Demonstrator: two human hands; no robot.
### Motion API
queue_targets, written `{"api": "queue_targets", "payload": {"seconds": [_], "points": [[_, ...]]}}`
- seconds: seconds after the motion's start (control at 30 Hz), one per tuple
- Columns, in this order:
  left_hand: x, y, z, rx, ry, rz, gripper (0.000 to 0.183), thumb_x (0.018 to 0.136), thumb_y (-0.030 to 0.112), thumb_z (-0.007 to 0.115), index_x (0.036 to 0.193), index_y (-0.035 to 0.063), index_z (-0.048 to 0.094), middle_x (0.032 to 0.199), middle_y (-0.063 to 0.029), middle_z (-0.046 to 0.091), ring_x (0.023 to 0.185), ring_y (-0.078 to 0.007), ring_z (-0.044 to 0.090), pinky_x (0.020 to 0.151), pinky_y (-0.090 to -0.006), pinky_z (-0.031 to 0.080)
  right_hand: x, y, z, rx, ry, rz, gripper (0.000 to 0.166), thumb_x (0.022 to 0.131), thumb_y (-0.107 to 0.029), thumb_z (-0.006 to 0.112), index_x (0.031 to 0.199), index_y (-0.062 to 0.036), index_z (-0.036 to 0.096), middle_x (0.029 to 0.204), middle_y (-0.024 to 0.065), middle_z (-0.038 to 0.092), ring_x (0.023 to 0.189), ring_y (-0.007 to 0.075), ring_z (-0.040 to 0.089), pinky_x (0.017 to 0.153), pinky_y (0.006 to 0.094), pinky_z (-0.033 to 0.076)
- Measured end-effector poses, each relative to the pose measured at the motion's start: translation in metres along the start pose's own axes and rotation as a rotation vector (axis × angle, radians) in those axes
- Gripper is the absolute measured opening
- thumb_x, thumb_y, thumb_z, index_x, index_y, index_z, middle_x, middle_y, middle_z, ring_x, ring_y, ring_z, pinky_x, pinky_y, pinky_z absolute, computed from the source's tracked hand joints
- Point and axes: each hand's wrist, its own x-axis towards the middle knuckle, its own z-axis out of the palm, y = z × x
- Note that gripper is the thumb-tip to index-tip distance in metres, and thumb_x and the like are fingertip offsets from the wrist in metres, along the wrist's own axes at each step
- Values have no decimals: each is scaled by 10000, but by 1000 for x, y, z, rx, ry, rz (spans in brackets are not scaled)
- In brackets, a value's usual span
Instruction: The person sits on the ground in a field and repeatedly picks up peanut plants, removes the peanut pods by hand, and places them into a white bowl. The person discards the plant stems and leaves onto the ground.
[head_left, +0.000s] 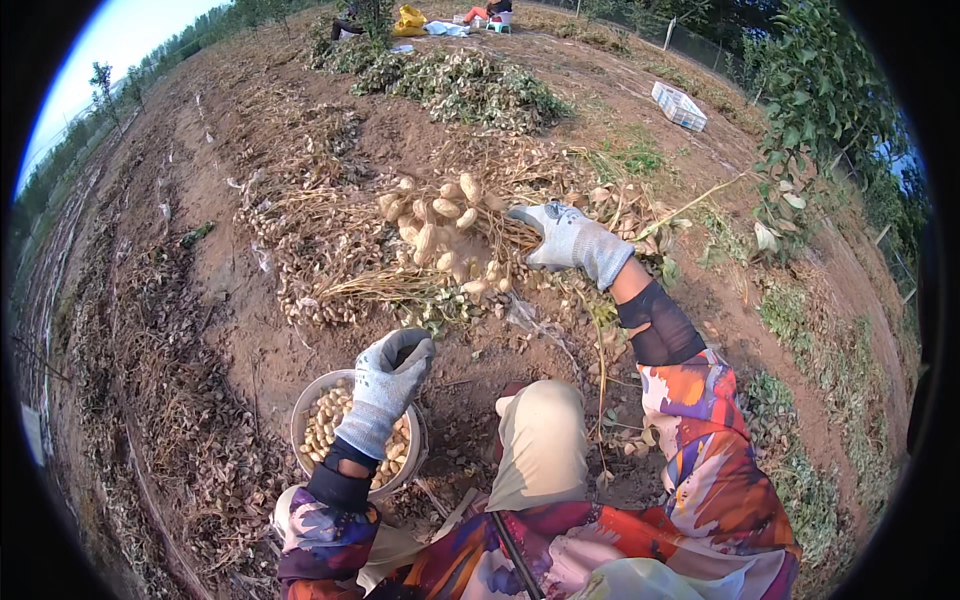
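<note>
My right hand (566, 238), in a grey knitted glove, grips the dry stems of a peanut plant bundle. Its cluster of pale peanut pods (435, 217) hangs to the left of the fist, with soil among the pods. Lower down, my left hand (394, 379), gloved alike, is curled with thumb and fingers drawn together. I see nothing in it, though part of the palm is hidden. Beneath that hand and wrist stands a white plastic bucket (304, 397) holding many loose peanuts (326, 416); the hand covers part of its rim.
Pulled peanut plants (315, 225) lie heaped on the soil ahead. A leafy green heap (480, 90) is farther off. At the upper right are a white crate (679, 107) and a leafy tree (825, 90). Two partly visible people sit at the far end, near a yellow sack (410, 20).
</note>
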Motion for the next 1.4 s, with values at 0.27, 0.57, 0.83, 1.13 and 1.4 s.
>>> {"api": "queue_targets", "payload": {"seconds": [0.27, 0.57, 0.83, 1.13, 1.4], "points": [[-22, -4, -79, -79, 153, -98, 214, 848, 126, 614, 1006, -17, 595, 816, -28, 625, 681, -88, 579, 615, -211, 478, 54, -89, 60, -139, -8, -88, 620, 698, -220, 658, 1269, -146, 429, 1068, 90, 610, 997, 232, 583, 877, 374, 448], [-20, -28, -81, 10, 133, -140, 187, 859, 122, 601, 979, -21, 611, 827, -36, 639, 714, -80, 586, 622, -212, 487, 129, -65, 47, -806, 600, -366, 527, 732, -261, 605, 1234, -242, 446, 938, -2, 613, 861, 168, 601, 771, 318, 434], [-12, -33, -71, -121, 166, -72, 136, 863, 88, 581, 956, -8, 604, 790, -7, 621, 680, -54, 547, 599, -197, 446, 99, -72, 108, -32, -13, 90, 596, 713, -177, 595, 1290, -165, 443, 1202, 135, 544, 1080, 280, 540, 936, 365, 424], [-13, -19, -75, -210, 274, -71, 215, 871, 130, 586, 1049, 11, 595, 785, 20, 597, 620, -57, 558, 514, -182, 447, 97, -89, 165, 246, -95, 204, 674, 659, -265, 668, 1266, -68, 452, 1113, 183, 585, 1039, 263, 565, 901, 357, 435], [2, -17, -85, 234, 534, 52, 288, 809, 99, 664, 1031, -53, 563, 809, -38, 614, 668, -56, 535, 594, -186, 450, 85, -109, 170, 329, -160, -6, 645, 667, -239, 661, 1260, -83, 461, 1143, 169, 572, 1043, 283, 558, 884, 350, 447]]}}
